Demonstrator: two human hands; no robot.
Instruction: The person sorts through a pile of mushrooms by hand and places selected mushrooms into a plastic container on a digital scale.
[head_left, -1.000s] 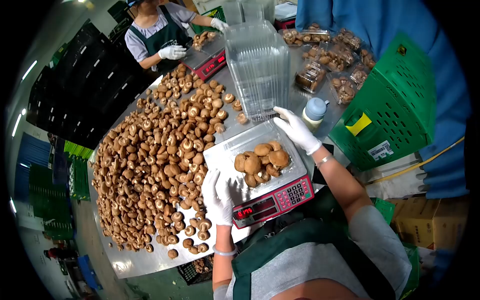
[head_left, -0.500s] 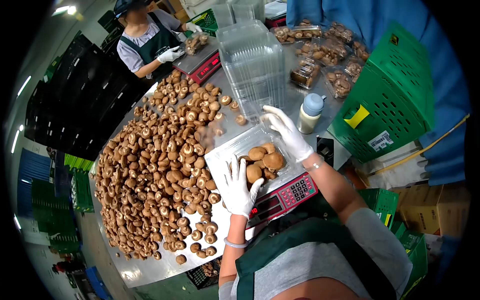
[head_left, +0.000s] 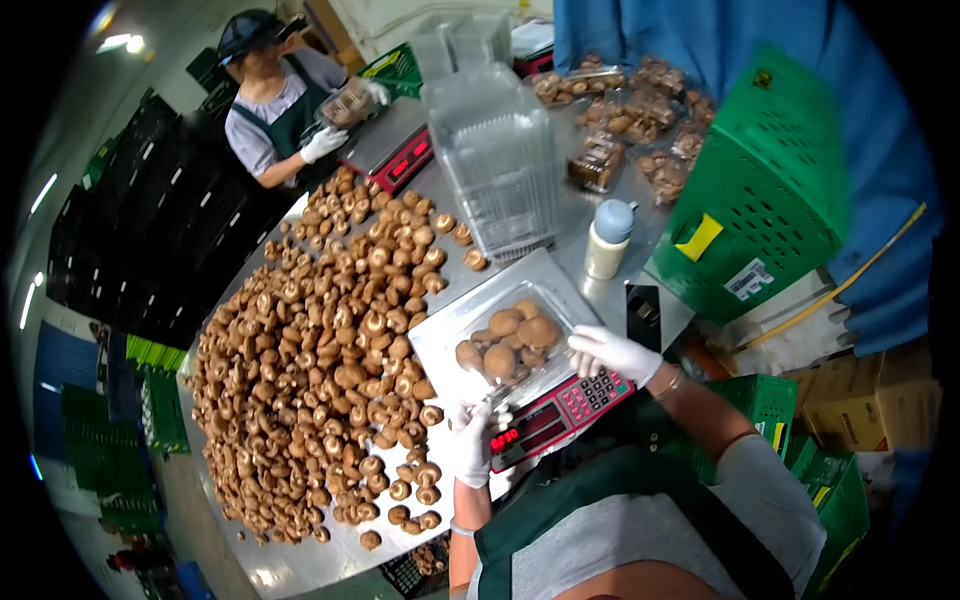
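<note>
A clear plastic clamshell box (head_left: pixel 548 376) with several brown mushrooms (head_left: pixel 502 360) in it rests on the steel plate of a red weighing scale (head_left: pixel 562 412). Its lid appears folded over the mushrooms. At the box's near left corner, my left hand (head_left: pixel 468 446), in a white glove, is closed with its fingers on the edge. My right hand (head_left: pixel 618 357), also gloved, pinches the right edge of the box. Red digits glow on the scale's display; the exact reading is hard to make out.
Loose mushrooms (head_left: pixel 300 370) cover the left of the steel table. Beyond the scale stand stacked empty boxes (head_left: pixel 495 165), a bottle (head_left: pixel 609 240) and filled boxes (head_left: pixel 597 160). A green crate (head_left: pixel 750 190) is at right. Across the table, a co-worker (head_left: pixel 285 110) holds a box beside another scale.
The box's lid has come down over the mushrooms. My right hand moved from the far side to the right edge; my left hand drew back to the near left corner.
</note>
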